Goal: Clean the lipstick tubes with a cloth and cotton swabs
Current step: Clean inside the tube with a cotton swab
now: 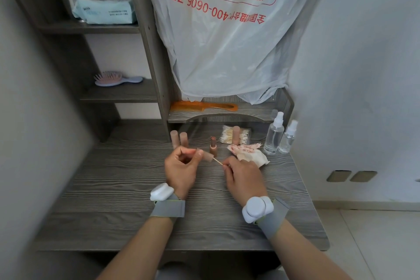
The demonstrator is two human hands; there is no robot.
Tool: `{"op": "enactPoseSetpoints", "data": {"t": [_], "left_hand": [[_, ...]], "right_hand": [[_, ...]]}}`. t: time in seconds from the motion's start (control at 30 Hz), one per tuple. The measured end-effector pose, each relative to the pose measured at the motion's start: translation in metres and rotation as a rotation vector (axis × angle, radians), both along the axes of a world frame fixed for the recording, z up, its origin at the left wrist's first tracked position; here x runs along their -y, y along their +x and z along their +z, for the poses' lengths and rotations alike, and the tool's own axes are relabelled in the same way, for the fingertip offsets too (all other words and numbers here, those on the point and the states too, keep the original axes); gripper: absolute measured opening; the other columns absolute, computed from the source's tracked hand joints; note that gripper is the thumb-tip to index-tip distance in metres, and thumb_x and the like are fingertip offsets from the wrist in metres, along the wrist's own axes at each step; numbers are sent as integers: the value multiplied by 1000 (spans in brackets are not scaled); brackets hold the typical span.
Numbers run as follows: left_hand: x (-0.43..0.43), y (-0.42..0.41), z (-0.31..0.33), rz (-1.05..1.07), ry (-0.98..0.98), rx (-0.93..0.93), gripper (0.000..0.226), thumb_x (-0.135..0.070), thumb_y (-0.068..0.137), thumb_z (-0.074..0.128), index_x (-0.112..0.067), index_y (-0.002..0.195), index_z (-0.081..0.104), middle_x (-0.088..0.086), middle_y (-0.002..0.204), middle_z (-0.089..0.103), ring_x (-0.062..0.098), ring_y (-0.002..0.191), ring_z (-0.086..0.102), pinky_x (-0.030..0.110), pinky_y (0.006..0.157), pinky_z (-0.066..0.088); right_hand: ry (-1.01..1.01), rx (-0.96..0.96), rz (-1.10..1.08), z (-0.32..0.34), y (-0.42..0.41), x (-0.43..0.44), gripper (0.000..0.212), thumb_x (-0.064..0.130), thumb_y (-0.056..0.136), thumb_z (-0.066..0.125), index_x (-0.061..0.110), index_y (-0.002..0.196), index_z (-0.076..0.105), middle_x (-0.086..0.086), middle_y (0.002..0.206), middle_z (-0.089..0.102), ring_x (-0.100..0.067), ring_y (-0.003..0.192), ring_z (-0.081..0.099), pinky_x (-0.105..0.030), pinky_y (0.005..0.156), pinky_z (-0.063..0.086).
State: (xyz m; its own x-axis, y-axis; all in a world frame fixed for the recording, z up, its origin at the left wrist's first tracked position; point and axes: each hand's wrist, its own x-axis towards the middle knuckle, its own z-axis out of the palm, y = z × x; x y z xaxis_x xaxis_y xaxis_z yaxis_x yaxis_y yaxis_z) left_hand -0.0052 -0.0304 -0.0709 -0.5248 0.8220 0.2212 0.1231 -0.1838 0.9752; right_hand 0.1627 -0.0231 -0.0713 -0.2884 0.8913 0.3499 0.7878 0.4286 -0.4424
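Observation:
My left hand (181, 166) grips a tan lipstick cap (207, 156), its open end turned to the right. My right hand (244, 177) pinches a cotton swab (217, 161) whose tip goes into that open end. Just behind the cap, an uncapped lipstick (213, 145) stands upright on the grey desk (113, 200). Two capped tubes (179, 140) stand behind my left hand, and another tube (236, 135) stands by the bag of cotton swabs (234, 137). A stained, crumpled white cloth (250, 154) lies to the right of my right hand.
Two clear spray bottles (280, 136) stand at the desk's right rear. An orange comb (204, 106) lies on the low shelf under a hanging plastic bag (227, 41). Left shelves hold a hairbrush (116, 79) and a pack of wipes (104, 11). Walls close in on both sides.

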Motion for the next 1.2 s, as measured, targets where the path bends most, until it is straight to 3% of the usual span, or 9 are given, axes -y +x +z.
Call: {"op": "enactPoseSetpoints", "data": {"t": [0.13,0.33,0.5,0.6,0.8,0.9,1.0,1.1,1.2], "left_hand": [[0,-3,-1,19,0,56,11,-5,80,78,-6,77,68,1,76,73,10,74,69,24,75,54],[2,1,1,-13,-7,-4,11,-4,79,78,-3,77,67,1,77,73,7,73,68,17,72,53],[2,-1,1,7,-5,2,9,-4,80,77,-2,81,68,7,80,73,8,74,68,18,72,53],[2,1,1,-8,-7,-70,10,-5,80,78,-3,82,69,4,78,72,7,72,68,17,71,53],[1,2,2,2,-14,-66,8,-5,80,77,-4,83,70,4,77,72,7,71,68,17,71,52],[1,2,4,29,-13,-37,9,-5,81,77,-1,84,69,2,75,72,6,70,67,17,71,52],[1,1,5,54,-26,-28,9,-6,82,76,-3,84,68,-2,75,72,6,71,67,22,73,52],[6,1,6,88,-35,-178,13,-10,81,77,-18,82,67,-8,77,71,3,74,67,22,75,54],[12,1,8,115,-38,-443,17,-13,80,77,-25,86,66,-15,78,70,0,72,65,7,70,48]], "right_hand": [[-44,-1,110,-3,0,-2,11,29,96,50,26,94,60,0,70,60,-22,67,48,-34,64,36],[-32,4,16,0,-1,-1,13,27,99,47,21,94,58,-2,75,62,-25,70,50,-35,65,37],[-80,6,115,-2,0,-2,13,32,96,45,28,95,57,-1,72,58,-24,71,48,-38,67,41],[-80,-14,53,-1,-1,-2,13,31,98,45,25,94,56,-1,75,61,-25,71,50,-39,67,43],[-35,29,96,2,0,0,10,23,96,49,21,92,59,1,69,60,-23,66,49,-34,67,34],[-61,14,13,2,-1,-1,12,26,98,46,21,92,56,-1,74,61,-25,69,50,-36,69,38],[-45,-1,-86,3,-1,0,13,24,98,45,19,94,57,-4,77,62,-25,68,48,-34,68,32],[-33,-17,-125,7,-1,1,15,22,98,45,16,97,59,-6,78,63,-21,67,40,-32,68,29],[-34,-20,-160,10,-2,1,15,23,98,45,17,97,58,-5,80,63,-20,69,40,-31,67,29]]}}
